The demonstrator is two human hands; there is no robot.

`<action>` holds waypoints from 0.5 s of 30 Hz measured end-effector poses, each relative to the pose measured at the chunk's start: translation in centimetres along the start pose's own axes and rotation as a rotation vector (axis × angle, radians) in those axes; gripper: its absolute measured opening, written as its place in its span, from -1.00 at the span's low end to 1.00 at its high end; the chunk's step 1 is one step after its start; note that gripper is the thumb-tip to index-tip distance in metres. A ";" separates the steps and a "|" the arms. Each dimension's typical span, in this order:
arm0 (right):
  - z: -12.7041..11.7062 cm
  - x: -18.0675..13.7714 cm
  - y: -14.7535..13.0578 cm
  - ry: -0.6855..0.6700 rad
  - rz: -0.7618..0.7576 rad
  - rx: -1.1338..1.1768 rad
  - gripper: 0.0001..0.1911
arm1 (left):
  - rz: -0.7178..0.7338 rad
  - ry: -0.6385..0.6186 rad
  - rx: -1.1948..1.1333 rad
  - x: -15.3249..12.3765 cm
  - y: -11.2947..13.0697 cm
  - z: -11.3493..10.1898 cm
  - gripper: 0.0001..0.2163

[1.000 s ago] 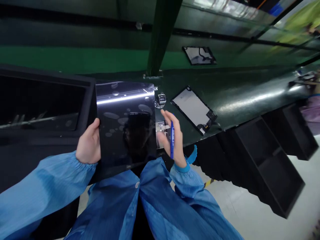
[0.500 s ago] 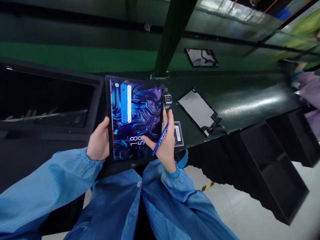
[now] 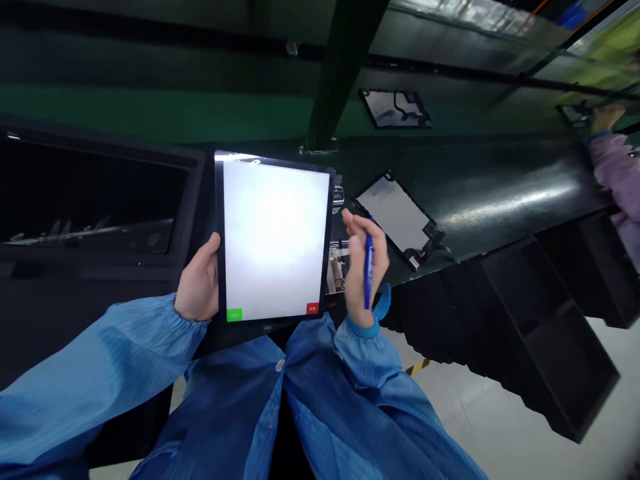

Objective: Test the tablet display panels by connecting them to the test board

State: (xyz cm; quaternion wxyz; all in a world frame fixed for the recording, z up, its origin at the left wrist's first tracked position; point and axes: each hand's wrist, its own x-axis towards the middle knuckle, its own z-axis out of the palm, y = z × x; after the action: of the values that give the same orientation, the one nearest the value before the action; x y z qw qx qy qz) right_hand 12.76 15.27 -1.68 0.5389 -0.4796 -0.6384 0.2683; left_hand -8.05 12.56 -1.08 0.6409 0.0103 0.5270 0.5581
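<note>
My left hand [image 3: 199, 283] grips the left edge of a tablet [image 3: 274, 240] held upright in front of me. Its screen glows plain white, with a small green button at the bottom left and a red one at the bottom right. My right hand [image 3: 364, 263] hovers just right of the tablet, off the screen, fingers curled round a blue pen [image 3: 369, 270] that points downward. Both arms wear blue sleeves.
A dark green workbench [image 3: 500, 180] runs behind. On it lie a bare screen panel with a flex cable [image 3: 395, 217], a second panel [image 3: 395, 108] further back, a labelled card [image 3: 337, 267] and a small metal counter [image 3: 338, 195]. A black bin [image 3: 90, 200] stands left. Another person's sleeve [image 3: 617, 173] shows far right.
The tablet screen went from dark, to a blue wallpaper with my right hand touching it, to plain white. My right hand has pulled away to the right with the pen.
</note>
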 end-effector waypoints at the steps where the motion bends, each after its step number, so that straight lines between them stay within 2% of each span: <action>1: -0.5 1.2 0.0 0.022 -0.018 -0.039 -0.69 | 0.005 -0.013 -0.001 0.0 -0.1 -0.1 -0.61; 4: -1.6 4.7 0.1 -0.026 -0.067 -0.234 -0.72 | 0.071 -0.057 0.008 0.2 -0.5 -0.7 -0.64; 7: -1.8 6.4 0.0 -0.107 -0.110 -0.437 -0.75 | 0.102 -0.078 0.028 0.5 -1.0 -1.3 -0.67; 9: -1.4 6.1 -0.2 -0.073 -0.163 -0.509 -0.77 | 0.079 -0.098 0.031 0.7 -1.2 -1.5 -0.66; 12: -1.0 4.5 -1.1 -0.013 -0.326 -0.558 -0.81 | 0.058 -0.124 0.028 0.7 -1.1 -1.4 -0.65; 15: -1.1 3.5 -1.6 0.026 -0.471 -0.557 -0.84 | 0.050 -0.093 0.015 0.5 -1.0 -1.1 -0.67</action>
State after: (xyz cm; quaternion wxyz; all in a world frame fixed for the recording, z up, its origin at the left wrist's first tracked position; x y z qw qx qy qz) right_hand 13.45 17.61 1.57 0.4425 -0.4513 -0.7731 -0.0534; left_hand -8.23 11.89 -2.48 0.6503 0.0542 0.5005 0.5689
